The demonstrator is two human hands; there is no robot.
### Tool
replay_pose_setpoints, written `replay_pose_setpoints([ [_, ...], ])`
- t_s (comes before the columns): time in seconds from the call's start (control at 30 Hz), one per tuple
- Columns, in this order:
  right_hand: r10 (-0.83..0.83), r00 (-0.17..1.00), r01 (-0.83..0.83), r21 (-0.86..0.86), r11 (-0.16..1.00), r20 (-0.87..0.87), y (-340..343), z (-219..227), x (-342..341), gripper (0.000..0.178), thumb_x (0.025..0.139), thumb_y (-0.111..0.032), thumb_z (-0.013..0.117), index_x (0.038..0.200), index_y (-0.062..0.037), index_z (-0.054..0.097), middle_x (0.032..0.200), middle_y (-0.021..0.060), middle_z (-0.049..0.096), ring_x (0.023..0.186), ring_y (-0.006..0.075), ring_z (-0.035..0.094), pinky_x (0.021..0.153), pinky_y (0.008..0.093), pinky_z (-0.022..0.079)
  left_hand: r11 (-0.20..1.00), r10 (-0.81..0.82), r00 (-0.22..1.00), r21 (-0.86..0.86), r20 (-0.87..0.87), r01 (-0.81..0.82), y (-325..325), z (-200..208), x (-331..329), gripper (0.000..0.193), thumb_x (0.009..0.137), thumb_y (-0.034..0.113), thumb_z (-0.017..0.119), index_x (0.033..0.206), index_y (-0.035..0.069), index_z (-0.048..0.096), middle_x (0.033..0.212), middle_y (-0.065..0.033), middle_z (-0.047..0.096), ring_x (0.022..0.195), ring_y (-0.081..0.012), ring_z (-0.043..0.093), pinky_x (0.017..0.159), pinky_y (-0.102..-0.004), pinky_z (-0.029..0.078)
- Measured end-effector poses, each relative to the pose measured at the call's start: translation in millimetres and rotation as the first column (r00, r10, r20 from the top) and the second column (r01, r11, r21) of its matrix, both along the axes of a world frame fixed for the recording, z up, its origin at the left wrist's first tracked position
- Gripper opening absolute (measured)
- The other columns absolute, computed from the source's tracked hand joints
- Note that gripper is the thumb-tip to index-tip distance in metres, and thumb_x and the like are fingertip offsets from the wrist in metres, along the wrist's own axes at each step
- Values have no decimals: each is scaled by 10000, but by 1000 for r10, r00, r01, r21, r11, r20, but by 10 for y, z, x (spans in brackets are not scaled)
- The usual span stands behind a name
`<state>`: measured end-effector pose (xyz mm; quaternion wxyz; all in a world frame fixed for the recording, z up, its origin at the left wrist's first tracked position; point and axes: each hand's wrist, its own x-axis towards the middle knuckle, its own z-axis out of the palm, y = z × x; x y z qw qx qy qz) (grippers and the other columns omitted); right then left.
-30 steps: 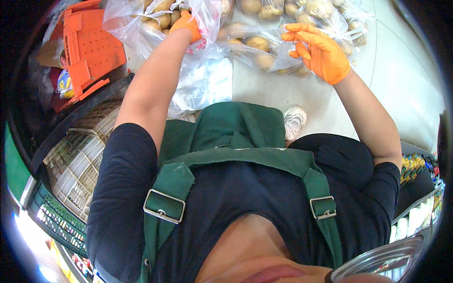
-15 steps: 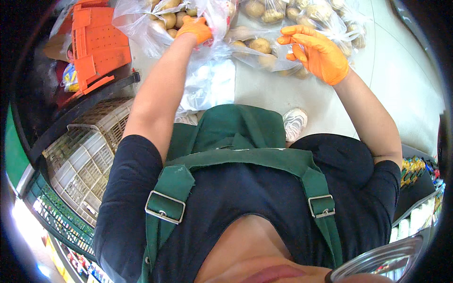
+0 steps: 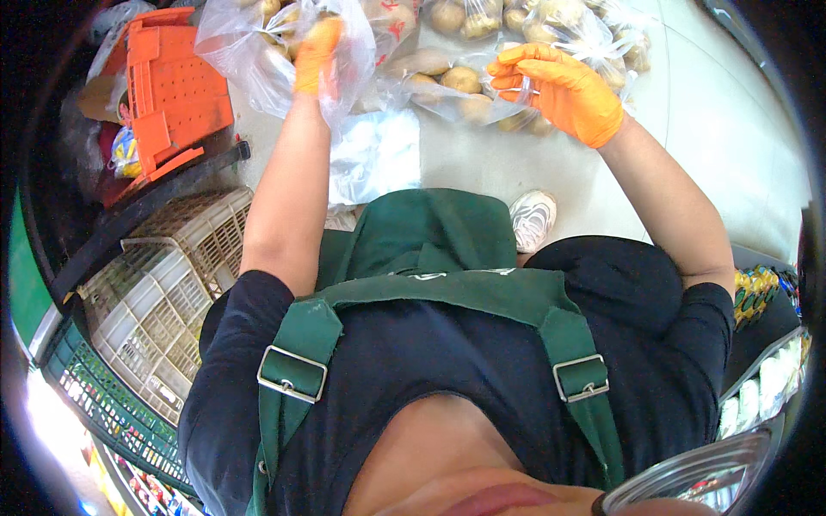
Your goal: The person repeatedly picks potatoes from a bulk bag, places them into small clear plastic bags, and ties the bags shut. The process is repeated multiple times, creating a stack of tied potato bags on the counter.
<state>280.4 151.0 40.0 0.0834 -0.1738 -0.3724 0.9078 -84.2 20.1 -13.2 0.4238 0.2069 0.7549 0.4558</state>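
My left hand (image 3: pixel 317 58), in an orange glove, is inside the mouth of a large clear plastic bag (image 3: pixel 249 64) that holds several potatoes (image 3: pixel 277 39). Its fingers are blurred against the potatoes, so I cannot tell whether they grip one. My right hand (image 3: pixel 568 90), gloved the same way, has its fingers bent and closed on the edge of a smaller clear bag (image 3: pixel 426 96). Inside that bag lie several potatoes (image 3: pixel 462 80). Flat clear plastic bags (image 3: pixel 374 155) lie on the floor in front of me.
More bagged potatoes (image 3: pixel 465 19) sit on the floor beyond my hands, with another filled bag (image 3: pixel 594 39) at the right. To the left are an orange plastic crate (image 3: pixel 172 99) and a beige crate (image 3: pixel 155 301). My shoe (image 3: pixel 533 219) stands near the apron's hem.
My left hand has shifted a little left and up within the large bag, whose plastic now drapes around the wrist. My right fingers have drawn closer together at the smaller bag's edge.
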Motion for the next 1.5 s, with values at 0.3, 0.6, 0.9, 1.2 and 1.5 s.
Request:
replay_pose_setpoints([
  [0.3, 70, 996, -70, 12, 998, -61, -85, 145, -125, 653, 881, -80, 582, 1520, -80, 448, 1545, 134, 467, 1052, 184, 675, 1020, 346, 494, 803, -513, 447, 594, 733, -50, -409, 800, 1048, 963, 714, 690, 784, 1383, 42, 539, 1391, -141, 578, 1292, -396, 547, 1104, -542, 430],
  [0.6, -6, 999, 8, -58, 998, 44, -158, 198, 117, 824, 857, 17, 533, 1622, -153, 276, 1634, 130, 315, 986, 233, 711, 956, 374, 538, 671, -716, 323, -481, -619, 565, -212, 167, 1154, 607, 942, 550, 580, 1227, 17, 640, 1238, -213, 651, 1209, -400, 589, 1048, -425, 470],
  [0.9, -129, 973, 144, -68, 987, 191, -9, 122, 35, 765, 957, -63, 572, 1634, -188, 239, 1583, 132, 416, 978, 175, 707, 852, 303, 578, 242, -567, -685, -888, -457, 392, -618, 977, 725, 182, 902, 270, 589, 910, 112, 679, 938, -99, 683, 1014, -266, 647, 999, -434, 509],
  [1.2, 322, 922, -386, 429, 817, 216, -140, 145, -432, 947, 856, -207, 796, 1634, -249, 257, 1261, 111, 672, 937, 163, 645, 890, 298, 527, 707, -88, -96, -129, -992, 696, -314, 1101, 864, 367, 709, 171, 767, 1070, 174, 698, 813, -14, 604, 804, -190, 621, 679, -348, 537],
  [1.5, 254, 966, -258, 252, 933, 50, -282, -82, -778, 961, 814, -206, 841, 1616, -193, 313, 1214, 57, 681, 1028, 132, 615, 942, 289, 478, 746, -318, 517, 127, -795, 654, -447, 592, 1351, 442, 853, 117, 719, 1286, 198, 680, 1100, -56, 723, 1039, -278, 673, 850, -374, 550],
])
